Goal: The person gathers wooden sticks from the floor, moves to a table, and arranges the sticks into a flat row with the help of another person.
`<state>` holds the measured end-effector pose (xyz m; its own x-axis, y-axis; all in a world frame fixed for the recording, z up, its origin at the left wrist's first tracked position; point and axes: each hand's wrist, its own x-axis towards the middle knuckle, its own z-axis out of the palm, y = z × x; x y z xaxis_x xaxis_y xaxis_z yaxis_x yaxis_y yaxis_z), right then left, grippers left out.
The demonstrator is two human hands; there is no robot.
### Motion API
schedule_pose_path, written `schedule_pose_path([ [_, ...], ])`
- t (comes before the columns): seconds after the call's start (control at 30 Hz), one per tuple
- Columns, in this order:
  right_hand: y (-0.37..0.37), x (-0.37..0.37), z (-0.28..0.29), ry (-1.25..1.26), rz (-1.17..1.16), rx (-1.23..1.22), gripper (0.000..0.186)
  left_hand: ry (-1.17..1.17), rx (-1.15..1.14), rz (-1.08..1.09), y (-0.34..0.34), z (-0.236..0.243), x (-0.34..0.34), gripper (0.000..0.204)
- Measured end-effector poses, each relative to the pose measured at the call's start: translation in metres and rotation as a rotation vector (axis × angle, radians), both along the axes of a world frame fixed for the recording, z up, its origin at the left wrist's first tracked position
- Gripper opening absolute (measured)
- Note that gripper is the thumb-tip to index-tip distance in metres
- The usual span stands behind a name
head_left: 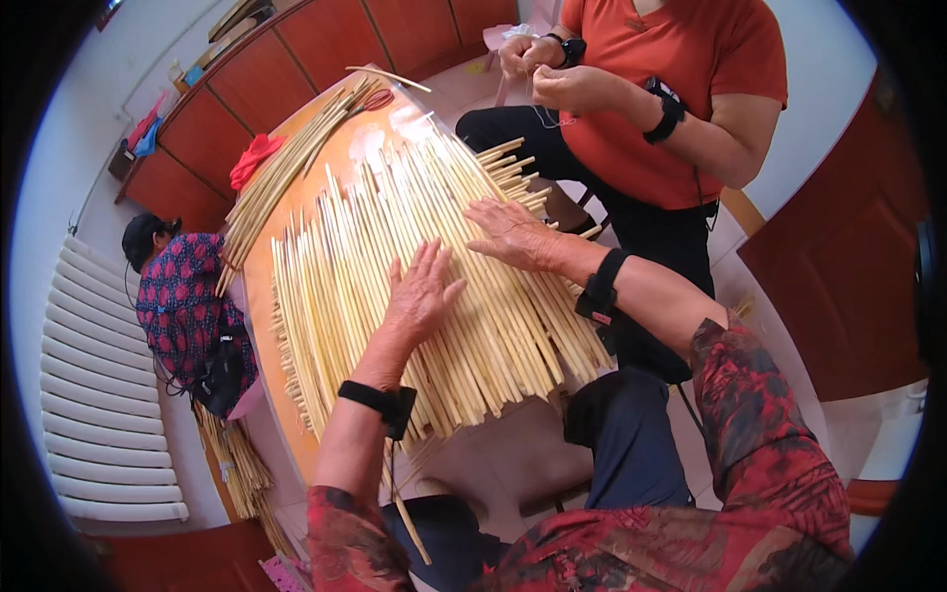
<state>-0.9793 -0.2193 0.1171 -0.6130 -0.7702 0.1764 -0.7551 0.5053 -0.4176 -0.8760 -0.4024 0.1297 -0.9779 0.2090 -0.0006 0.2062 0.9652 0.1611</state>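
Note:
A wide mat of pale straw-coloured stalks [340, 296] lies across the table, the stalks side by side and running toward me. My left hand [421, 293] rests flat on the middle of the mat, fingers stretched out. To its right, my right hand [511, 235] lies palm down on the stalks, its fingers extended to the left. Neither hand grips anything. The near stalk ends stick out unevenly past the table's front edge. One loose stalk [412, 533] hangs down below the mat, beneath my left wrist.
Across the table at right, a person in an orange shirt [681, 118] holds thin thread [538, 99] between both hands. Scissors [379, 99] lie near a stalk bundle [296, 163] and red cloth [256, 160] on the orange table [261, 286]. Another person [187, 296] bends at left beside a radiator [104, 395].

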Motion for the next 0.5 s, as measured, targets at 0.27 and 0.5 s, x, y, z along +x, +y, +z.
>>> schedule_pose_path([
  [0.27, 0.012, -0.01, -0.01, 0.211, -0.098, 0.179, 0.054, 0.037, 0.054, 0.008, 0.006, -0.023, -0.005, 0.062],
  [0.5, 0.016, -0.015, -0.022, 0.118, -0.119, 0.136, 0.058, 0.037, 0.06, 0.009, 0.007, -0.022, -0.009, 0.062],
])
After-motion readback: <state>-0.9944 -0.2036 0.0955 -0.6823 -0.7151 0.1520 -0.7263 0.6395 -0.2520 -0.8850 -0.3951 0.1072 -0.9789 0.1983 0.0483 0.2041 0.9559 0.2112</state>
